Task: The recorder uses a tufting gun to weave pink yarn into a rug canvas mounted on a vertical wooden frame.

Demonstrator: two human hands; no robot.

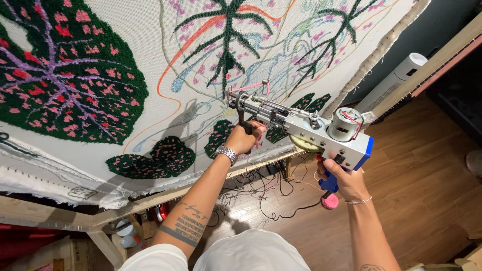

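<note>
- One tufting gun [301, 128] was in play, held up against one big cloth [150, 65] stretched on a wooden frame [150, 198].
- Two hands were on it, both the person's own. The left hand [244, 138] had its fingers wrapped tight around the black front handle, with a metal watch [227, 152] on that wrist.
- The right hand [346, 180] had its fingers curled around the blue rear grip under the gun body, a thin bracelet [359, 201] on that wrist.
- The gun itself was silvery metal with a blue back plate, a round motor on top with red wires, and a yellowish gear underneath. Its needle end touched the cloth near the middle, and pink yarn [251, 86] ran into the tip.
- On the cloth I counted one large finished dark green leaf [65, 75] with pink spots and purple veins, plus a few smaller green patches lower down and two leaves only partly filled at the top.
- A tangle of black cables [261, 185] lay on the wooden floor [427, 165] below.
</note>
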